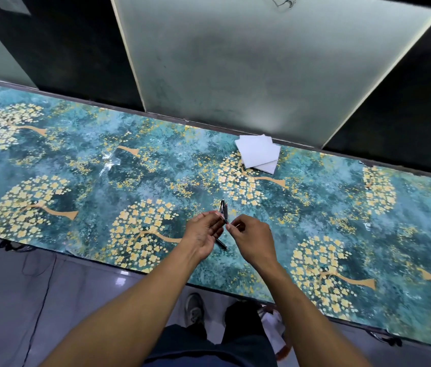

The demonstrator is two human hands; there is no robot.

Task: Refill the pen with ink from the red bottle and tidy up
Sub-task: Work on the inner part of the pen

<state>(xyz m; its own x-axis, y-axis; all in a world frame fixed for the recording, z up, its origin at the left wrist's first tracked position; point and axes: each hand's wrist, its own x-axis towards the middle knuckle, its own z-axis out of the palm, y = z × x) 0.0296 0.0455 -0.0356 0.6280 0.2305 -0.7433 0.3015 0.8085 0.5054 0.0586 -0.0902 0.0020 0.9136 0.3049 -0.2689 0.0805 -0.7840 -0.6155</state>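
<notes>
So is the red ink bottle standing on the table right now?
No, the table shows only white tissues and the pen in both hands.

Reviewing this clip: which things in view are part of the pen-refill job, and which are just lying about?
Part of the job:
- pen, held in both hands: left hand, right hand
- white tissues near the table's far edge, probably for wiping
- red bottle: not in view

Lying about:
- floral table cover
- frosted glass panel behind the table
- black cable on the floor
</notes>
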